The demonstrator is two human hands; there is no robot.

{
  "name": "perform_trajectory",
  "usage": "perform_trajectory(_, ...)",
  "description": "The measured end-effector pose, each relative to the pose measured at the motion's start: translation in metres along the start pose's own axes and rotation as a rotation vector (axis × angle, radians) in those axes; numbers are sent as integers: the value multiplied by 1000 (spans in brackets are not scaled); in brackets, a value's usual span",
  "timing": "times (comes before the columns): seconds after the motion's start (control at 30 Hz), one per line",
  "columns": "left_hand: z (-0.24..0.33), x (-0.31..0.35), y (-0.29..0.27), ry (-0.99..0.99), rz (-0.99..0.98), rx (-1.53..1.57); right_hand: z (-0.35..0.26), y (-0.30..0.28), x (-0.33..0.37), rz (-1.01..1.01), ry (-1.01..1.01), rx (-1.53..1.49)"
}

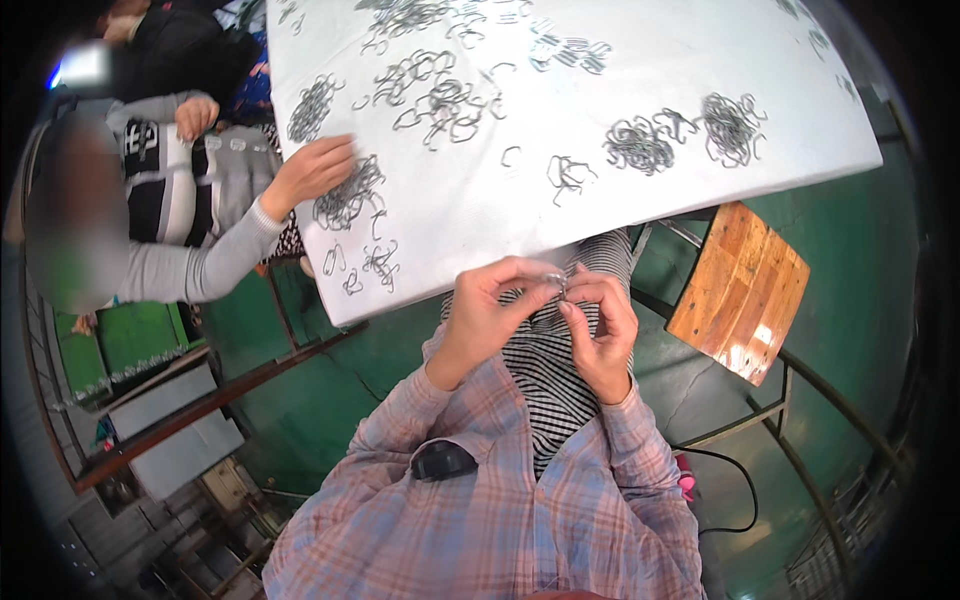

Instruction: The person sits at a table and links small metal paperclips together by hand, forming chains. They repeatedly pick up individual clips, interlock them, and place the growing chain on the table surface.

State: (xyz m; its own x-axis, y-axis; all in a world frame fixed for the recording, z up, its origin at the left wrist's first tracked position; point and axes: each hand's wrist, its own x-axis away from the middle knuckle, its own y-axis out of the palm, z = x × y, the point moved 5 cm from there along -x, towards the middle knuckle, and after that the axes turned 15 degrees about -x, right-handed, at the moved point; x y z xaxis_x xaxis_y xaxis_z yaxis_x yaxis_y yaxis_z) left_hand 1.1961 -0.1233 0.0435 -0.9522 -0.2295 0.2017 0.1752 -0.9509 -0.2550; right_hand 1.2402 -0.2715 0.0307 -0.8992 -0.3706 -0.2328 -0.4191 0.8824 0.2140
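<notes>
My left hand [490, 315] and my right hand [603, 340] meet just off the table's near edge, above my lap. Thumbs and fingers of both are pinched together on a small shiny grey curved piece [558, 281], mostly covered by the fingertips. Similar thin, dark C-shaped pieces lie on the white table [480, 215]. A loose heap [570, 176] of them is nearest my hands, with a single piece [511, 156] beyond it. Two denser heaps, one [638, 146] beside the other [732, 130], lie to the right.
At the left, a co-worker's hand [318, 170] reaches over a dark heap [348, 200] of pieces. More heaps [440, 100] spread toward the far side. A wooden stool [742, 295] stands right of my legs, near a metal rail [830, 400]. A green crate [125, 350] sits at far left.
</notes>
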Motion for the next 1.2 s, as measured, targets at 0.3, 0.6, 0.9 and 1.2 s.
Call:
perform_trajectory(0.3,-8,28,-22,95,182,-3,-3,30,5,-105,-27,80)
perform_trajectory(0.6,-16,37,-38,77,258,6,-4,54,3,-172,-96,241)
perform_trajectory(0.9,-1,54,-56,276,380,-211,5,49,-21,-154,-63,172)
perform_trajectory(1.2,0,61,-61,259,376,-181,111,119,-160,-349,-153,814)
